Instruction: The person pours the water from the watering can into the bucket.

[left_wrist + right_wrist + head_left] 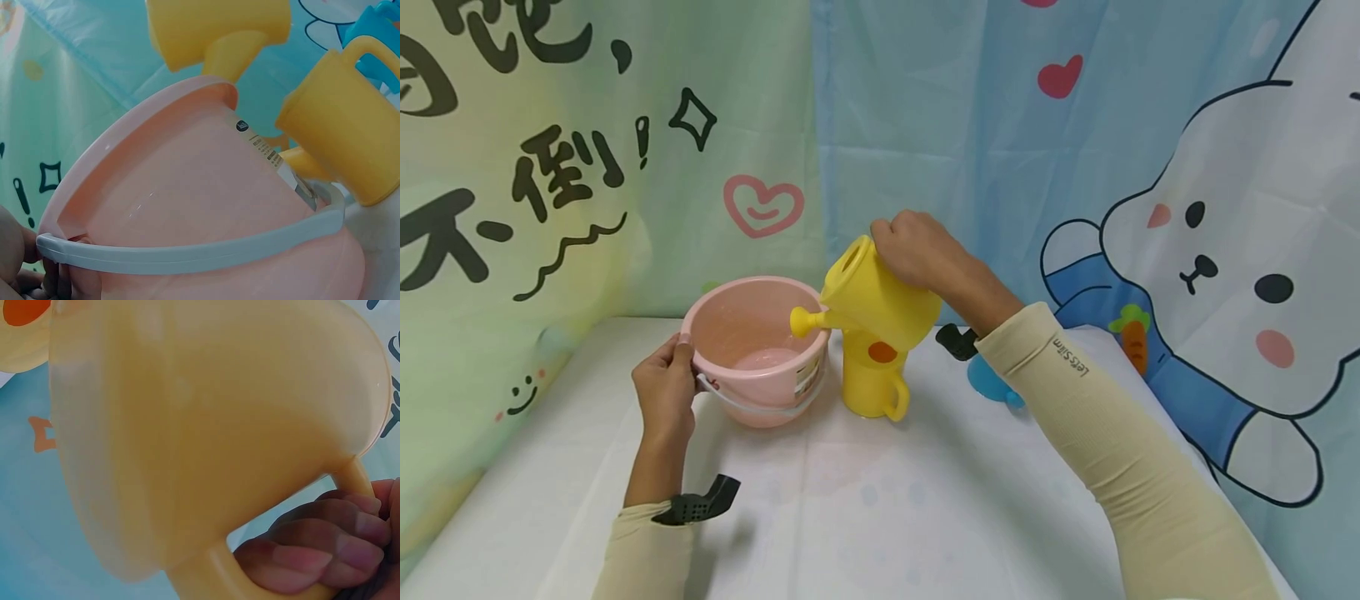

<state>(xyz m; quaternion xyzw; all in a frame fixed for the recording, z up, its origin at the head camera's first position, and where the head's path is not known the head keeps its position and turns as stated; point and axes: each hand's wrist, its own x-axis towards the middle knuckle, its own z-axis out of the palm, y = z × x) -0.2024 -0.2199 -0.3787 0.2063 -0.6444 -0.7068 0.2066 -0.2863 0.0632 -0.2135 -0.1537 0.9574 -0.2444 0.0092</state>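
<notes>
A pink bucket (752, 400) with a pale handle (187, 257) stands on the white table. My left hand (666, 383) grips its rim at the left side, where the handle joins. Above the bucket's right side, a yellow watering can (887, 296) is tipped so that its spout points down into the bucket. The fingers of my right hand (917, 250) are curled round this can's handle (219, 575). Just right of the bucket, a second yellow watering can (868, 387) with an orange spot stands upright, its top hidden behind the tipped one. No water is visible.
A blue object (988, 379) sits right of the cans, partly hidden by the right forearm. The white table (850, 525) extends towards me. A printed curtain (910, 108) with hearts, writing and a cartoon rabbit hangs behind.
</notes>
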